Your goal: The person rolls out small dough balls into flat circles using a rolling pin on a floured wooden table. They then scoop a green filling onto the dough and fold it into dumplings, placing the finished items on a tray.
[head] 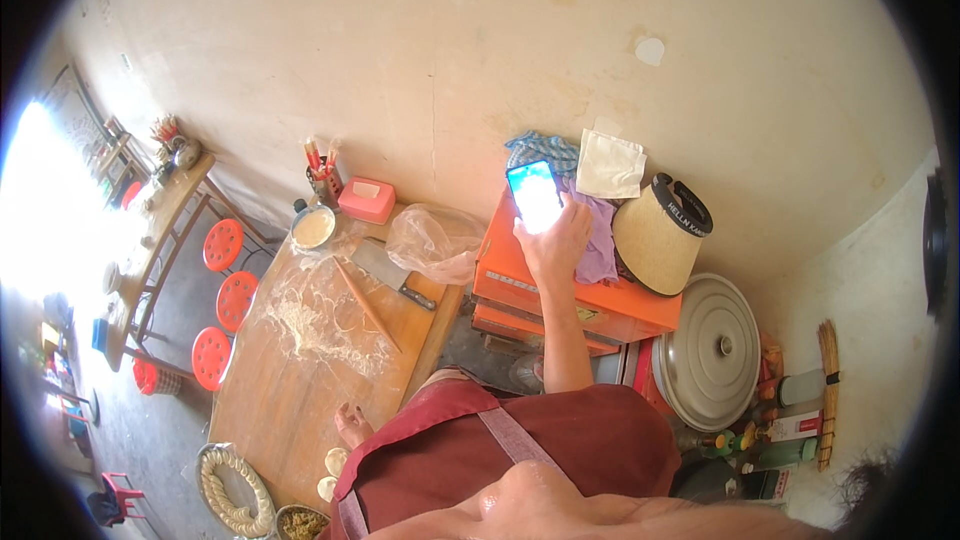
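My right hand [556,240] grips a smartphone [534,195] with a lit, washed-out screen, above an orange box [510,259]. Low by the table's near edge is my left hand [352,426], its fingers loosely apart and nothing in them; the apron hides part of that arm. Two pale dough pieces [331,472] lie beside it. On the floured wooden table [292,405] are a thin rolling pin [366,304] and a cleaver [386,270]. A round tray of dumplings [236,491] and a bowl of chopped filling [301,523] sit at the near left.
Behind the cleaver are a crumpled plastic bag [435,240], a pink tissue box [367,200], a bowl of flour [313,228] and a chopstick holder [325,184]. A straw visor [649,244] and cloths [596,232] top the box. Right: a large metal lid [709,352]. Left: red stools [236,300].
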